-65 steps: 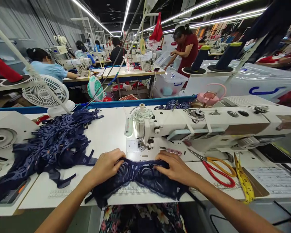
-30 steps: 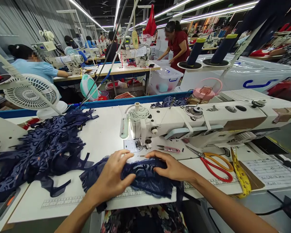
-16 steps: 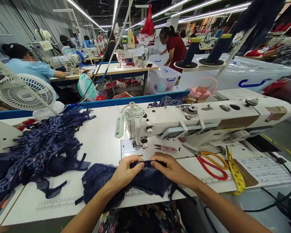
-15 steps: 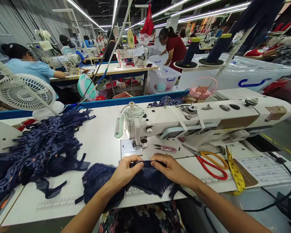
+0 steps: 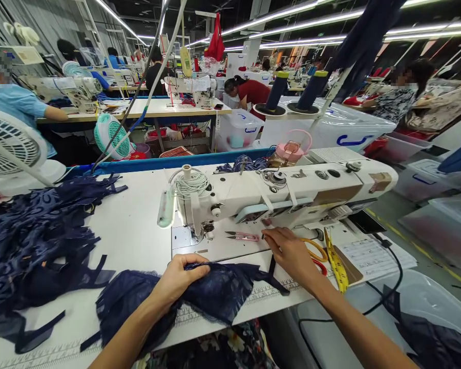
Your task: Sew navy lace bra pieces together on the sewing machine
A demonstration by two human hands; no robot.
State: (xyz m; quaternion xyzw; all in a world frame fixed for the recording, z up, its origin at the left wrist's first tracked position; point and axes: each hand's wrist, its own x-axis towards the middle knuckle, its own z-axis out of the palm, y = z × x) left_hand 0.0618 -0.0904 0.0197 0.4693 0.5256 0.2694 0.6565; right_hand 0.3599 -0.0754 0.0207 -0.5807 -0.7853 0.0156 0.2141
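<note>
My left hand point(image 5: 181, 279) pinches the upper edge of a navy lace bra point(image 5: 221, 292) between thumb and fingers. The bra lies across the front of the table, sheer cups spread, over a printed ruler strip. My right hand point(image 5: 290, 253) is off the garment, beside the pink-handled thread snips point(image 5: 243, 236). Its fingertips close at a tiny dark piece point(image 5: 263, 237) on the table. Under the right wrist, scissors point(image 5: 315, 250) with orange and red handles are partly hidden. Behind the left hand stands the sewing machine's needle area point(image 5: 200, 230).
A heap of navy bras point(image 5: 42, 230) covers the table's left side. At right lie a yellow tape measure point(image 5: 336, 264), a paper sheet point(image 5: 363, 256) and a dark phone-like slab point(image 5: 364, 222). A white fan point(image 5: 13, 143) stands at far left. Co-workers sit beyond.
My right hand has let go of the bra and moved right to beside the snips. My left hand still holds the bra's edge. The view has turned to the right.
</note>
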